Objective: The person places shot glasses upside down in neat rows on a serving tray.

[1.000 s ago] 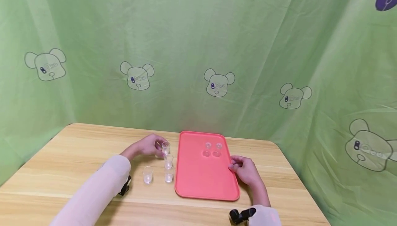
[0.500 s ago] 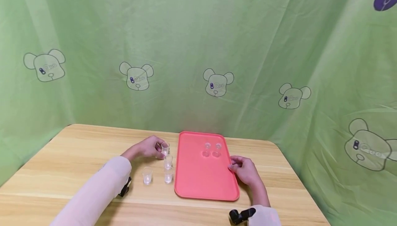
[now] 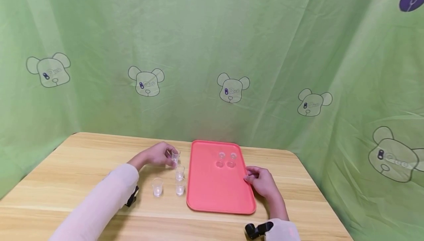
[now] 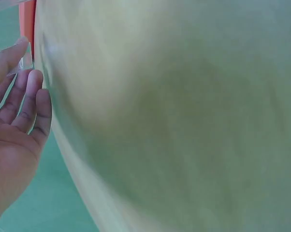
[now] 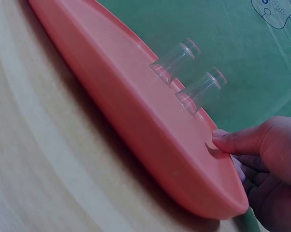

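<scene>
My left hand (image 3: pixel 161 154) pinches a small clear shot glass (image 3: pixel 176 155) between thumb and fingers, left of the red tray (image 3: pixel 215 193). In the left wrist view, part of that glass (image 4: pixel 27 60) shows between the thumb and fingertips. Nearer me, three more shot glasses stand upright on the table: one (image 3: pixel 179 173) just below the hand, one (image 3: pixel 180 187) close to the tray, one (image 3: pixel 157 187) further left. With thumb on top, my right hand (image 3: pixel 261 181) grips the tray's right edge. Two shot glasses (image 5: pixel 174 60) stand upside down on the tray, wide ends down.
The wooden table (image 3: pixel 73 182) has a back edge against a green curtain (image 3: pixel 185 49) printed with bear heads. More curtain hangs to the left and right sides. A black wrist camera (image 3: pixel 258 230) sits by the right sleeve.
My left hand has shifted very slightly left and away from me with the pinched glass, which leans a little. The right hand, tray and other glasses stay where they were.
</scene>
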Motion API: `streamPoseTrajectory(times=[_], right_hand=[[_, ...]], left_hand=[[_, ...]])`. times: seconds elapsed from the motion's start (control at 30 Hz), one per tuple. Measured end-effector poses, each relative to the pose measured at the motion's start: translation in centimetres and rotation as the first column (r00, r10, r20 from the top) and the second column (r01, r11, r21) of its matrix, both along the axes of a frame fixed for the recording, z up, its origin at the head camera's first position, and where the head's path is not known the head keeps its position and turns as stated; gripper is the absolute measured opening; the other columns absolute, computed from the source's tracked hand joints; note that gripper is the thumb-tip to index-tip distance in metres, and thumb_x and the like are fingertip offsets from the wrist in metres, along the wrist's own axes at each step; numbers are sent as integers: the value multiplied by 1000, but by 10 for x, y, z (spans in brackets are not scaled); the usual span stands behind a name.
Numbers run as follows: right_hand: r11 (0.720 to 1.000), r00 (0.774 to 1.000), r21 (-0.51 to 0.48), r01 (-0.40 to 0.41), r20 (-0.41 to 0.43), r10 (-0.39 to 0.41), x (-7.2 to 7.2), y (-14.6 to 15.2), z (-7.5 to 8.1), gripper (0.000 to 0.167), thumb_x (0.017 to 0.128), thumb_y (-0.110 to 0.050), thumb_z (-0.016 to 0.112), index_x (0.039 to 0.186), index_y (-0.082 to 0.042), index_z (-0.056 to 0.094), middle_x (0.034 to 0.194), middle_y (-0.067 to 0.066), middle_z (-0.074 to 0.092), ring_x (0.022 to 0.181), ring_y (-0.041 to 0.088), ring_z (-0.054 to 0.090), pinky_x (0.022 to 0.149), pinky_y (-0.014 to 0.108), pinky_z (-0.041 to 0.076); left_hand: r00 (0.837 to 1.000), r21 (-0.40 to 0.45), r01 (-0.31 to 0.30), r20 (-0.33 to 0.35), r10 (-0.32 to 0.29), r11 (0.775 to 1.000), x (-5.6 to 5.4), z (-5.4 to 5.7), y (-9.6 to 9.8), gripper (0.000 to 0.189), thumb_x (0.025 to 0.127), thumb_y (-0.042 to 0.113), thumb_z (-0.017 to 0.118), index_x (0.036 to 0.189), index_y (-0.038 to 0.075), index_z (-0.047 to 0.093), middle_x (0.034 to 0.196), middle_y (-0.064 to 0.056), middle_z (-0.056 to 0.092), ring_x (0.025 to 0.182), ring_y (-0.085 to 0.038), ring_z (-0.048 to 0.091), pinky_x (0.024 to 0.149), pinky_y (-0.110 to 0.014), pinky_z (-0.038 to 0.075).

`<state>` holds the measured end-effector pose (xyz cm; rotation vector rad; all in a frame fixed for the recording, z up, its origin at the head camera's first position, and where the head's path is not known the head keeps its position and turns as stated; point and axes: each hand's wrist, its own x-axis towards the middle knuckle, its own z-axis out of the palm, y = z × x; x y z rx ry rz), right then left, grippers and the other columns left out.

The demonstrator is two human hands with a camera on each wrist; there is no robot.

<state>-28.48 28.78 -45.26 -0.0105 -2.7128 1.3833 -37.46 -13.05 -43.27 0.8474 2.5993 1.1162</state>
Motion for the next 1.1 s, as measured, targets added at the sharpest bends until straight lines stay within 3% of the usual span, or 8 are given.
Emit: streamPoseTrajectory(times=[0.37,0.6,1.1], right_hand=[[1000,1000,25,-6,-6,6,-6,4,-2,37,93,0,70,129,8,65,104,14,69,89,21,63,74,25,54],[1000,1000,16,-5,-8,5,-10,5,-5,36,93,1,70,128,8,65,103,15,69,90,22,62,73,24,53],[1000,1000,-1,4,7,-4,-11,2,-4,36,93,2,69,129,6,65,104,15,68,92,24,62,74,24,53]], left_hand=[[998,-19,32,-47,-33,999,0,26,-1,40,82,8,82,117,-6,69,96,-7,74,92,-21,70,86,-34,58],[998,-29,31,-60,-33,999,-3,37,1,40,82,6,81,118,-8,69,95,-7,73,91,-19,69,86,-33,58],[994,-99,43,-93,-53,994,-5,65,16,26,82,9,82,104,1,73,88,-2,71,83,-15,66,81,-30,57]])
